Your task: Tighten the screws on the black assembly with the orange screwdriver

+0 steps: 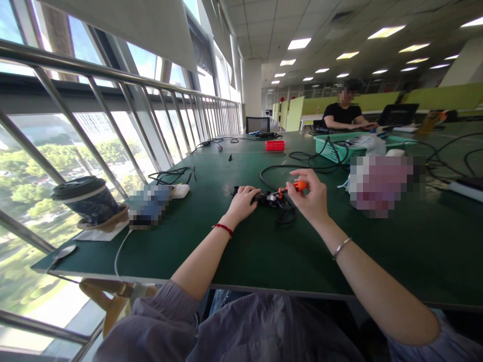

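Note:
On the green table, my left hand [243,201] is closed over the left end of a small black device [269,199] with wires showing, and holds it against the surface. My right hand [310,197] grips a screwdriver [300,186] by its orange and black handle, between thumb and fingers. The screwdriver's shaft points left, and its tip is at the device; whether it sits in a screw is too small to tell. A black cable [287,216] loops beside the device, near my right hand.
A green basket [332,150] with bagged items stands at back right, a small red tray [275,146] farther back. A blurred pink item [381,183] lies right. Left are a lidded cup [85,201], a blurred blue object [151,206] and cables [171,175]. Another person [345,111] sits across the table.

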Motion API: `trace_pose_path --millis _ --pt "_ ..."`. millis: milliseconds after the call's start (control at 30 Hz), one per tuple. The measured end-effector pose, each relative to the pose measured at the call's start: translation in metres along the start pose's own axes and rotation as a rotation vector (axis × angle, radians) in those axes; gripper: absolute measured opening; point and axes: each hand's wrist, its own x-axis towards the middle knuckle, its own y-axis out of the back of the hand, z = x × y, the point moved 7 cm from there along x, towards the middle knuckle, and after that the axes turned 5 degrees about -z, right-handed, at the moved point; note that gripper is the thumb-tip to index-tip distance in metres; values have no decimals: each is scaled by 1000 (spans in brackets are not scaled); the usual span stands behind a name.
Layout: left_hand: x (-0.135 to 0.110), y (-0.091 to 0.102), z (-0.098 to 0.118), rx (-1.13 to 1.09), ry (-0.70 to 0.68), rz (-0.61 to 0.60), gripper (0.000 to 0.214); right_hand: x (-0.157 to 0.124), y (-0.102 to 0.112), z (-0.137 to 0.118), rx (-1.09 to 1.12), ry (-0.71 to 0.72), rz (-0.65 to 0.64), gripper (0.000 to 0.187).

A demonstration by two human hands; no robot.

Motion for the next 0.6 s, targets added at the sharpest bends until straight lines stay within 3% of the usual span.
trace_pose_path --millis 167,400,600 --pt "0 1 1 -1 -5 2 45 0 0 0 51 68 28 30" --pt "1 0 0 3 4 -8 45 1 0 0 -13 -7 3 13" --pt "1 -1 0 1 -2 -4 45 0 1 -1 17 39 40 23"
